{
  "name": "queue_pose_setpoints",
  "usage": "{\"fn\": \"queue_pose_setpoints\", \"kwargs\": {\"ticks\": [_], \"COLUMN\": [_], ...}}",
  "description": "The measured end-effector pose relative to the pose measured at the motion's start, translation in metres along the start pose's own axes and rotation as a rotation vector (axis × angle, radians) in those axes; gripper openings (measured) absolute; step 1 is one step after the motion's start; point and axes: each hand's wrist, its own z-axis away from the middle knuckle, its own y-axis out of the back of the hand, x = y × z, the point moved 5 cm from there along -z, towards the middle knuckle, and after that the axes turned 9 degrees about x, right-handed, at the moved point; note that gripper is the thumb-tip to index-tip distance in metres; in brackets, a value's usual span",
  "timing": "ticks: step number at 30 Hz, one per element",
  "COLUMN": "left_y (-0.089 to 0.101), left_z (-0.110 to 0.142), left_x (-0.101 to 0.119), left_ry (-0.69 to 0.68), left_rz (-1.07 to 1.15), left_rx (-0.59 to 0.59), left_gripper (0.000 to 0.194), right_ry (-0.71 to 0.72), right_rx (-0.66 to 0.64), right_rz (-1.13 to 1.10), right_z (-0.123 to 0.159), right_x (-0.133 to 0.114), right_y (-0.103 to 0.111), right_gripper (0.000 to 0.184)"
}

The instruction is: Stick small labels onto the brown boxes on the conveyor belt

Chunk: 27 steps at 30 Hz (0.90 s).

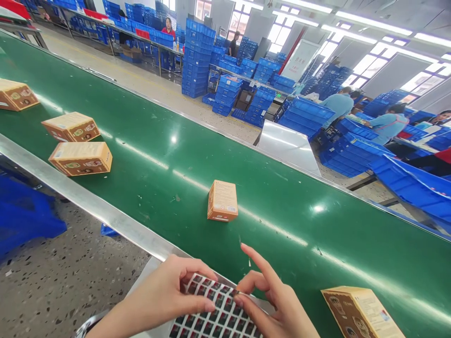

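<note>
A white sheet of small dark-and-red stickers (214, 310) lies tilted at the near edge of the conveyor. My left hand (172, 286) grips its upper left edge, thumb on top and fingers behind. At the sheet's upper right edge, my right hand (271, 295) pinches with thumb and a bent finger, while the index finger points out over the belt. Whether a single sticker is lifted there I cannot tell. Just beyond my hands, a small brown-and-cream box (223, 202) sits on the green conveyor belt (169, 202).
Three more boxes, including one brown box (84, 158), sit at the belt's left; another box (362, 312) is at the lower right. A metal rail (134, 230) edges the belt. Across it stand stacked blue crates (198, 58), a metal chute (287, 145) and several people at tables.
</note>
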Motion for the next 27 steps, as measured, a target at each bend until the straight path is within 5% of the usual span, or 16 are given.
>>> {"fn": "queue_pose_setpoints", "kwargs": {"ticks": [5, 8, 10, 14, 21, 27], "left_y": [0.004, 0.000, -0.006, -0.022, -0.025, -0.042], "left_z": [0.000, 0.005, 0.007, 0.002, 0.001, -0.007], "left_x": [-0.002, -0.004, -0.006, -0.024, -0.005, 0.006], "left_ry": [-0.050, -0.102, -0.234, -0.460, -0.683, -0.691], "left_rz": [-0.102, -0.070, -0.044, -0.086, -0.506, -0.699], "left_rx": [0.088, 0.007, -0.064, -0.234, -0.125, -0.195], "left_gripper": [0.033, 0.023, 0.013, 0.019, 0.008, 0.014], "right_ry": [0.035, 0.074, 0.031, -0.048, -0.075, -0.066], "right_rx": [0.030, 0.253, 0.359, 0.189, -0.048, 0.423], "right_rz": [-0.022, -0.028, -0.010, -0.027, -0.024, -0.057], "right_z": [-0.036, -0.094, -0.134, -0.173, -0.109, -0.059], "right_x": [0.000, 0.012, 0.029, 0.059, 0.049, 0.037], "right_y": [0.014, 0.044, 0.059, 0.050, 0.021, 0.046], "right_gripper": [0.060, 0.058, 0.075, 0.092, 0.096, 0.045]}}
